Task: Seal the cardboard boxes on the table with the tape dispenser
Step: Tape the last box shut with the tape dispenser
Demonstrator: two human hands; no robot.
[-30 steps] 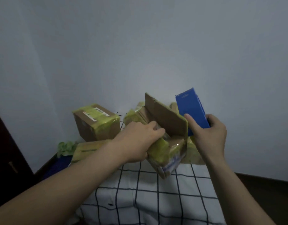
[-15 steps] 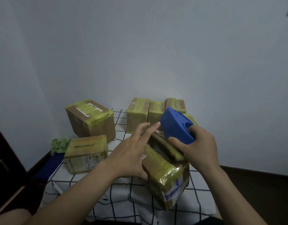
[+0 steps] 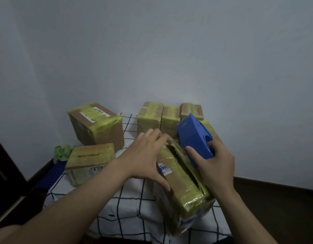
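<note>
Cardboard box [image 3: 180, 187] near the near right corner of the bench [image 3: 127, 205], tilted, its top seam gaping and untaped. The left hand [image 3: 148, 155], fingers straight and spread, presses the left flap down, probably to close the seam for taping. The right hand [image 3: 215, 166], fingers clenched round the blue tape dispenser [image 3: 194, 136], holds it at the seam's far end, apparently to start a strip. The taped boxes [image 3: 150, 117] stand along the far edge, with more towards the left edge.

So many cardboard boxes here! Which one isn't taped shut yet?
The nearest brown cardboard box, between the left hand and the right hand holding the blue plastic tape dispenser: its top flaps gape; the other boxes are taped over.
</note>
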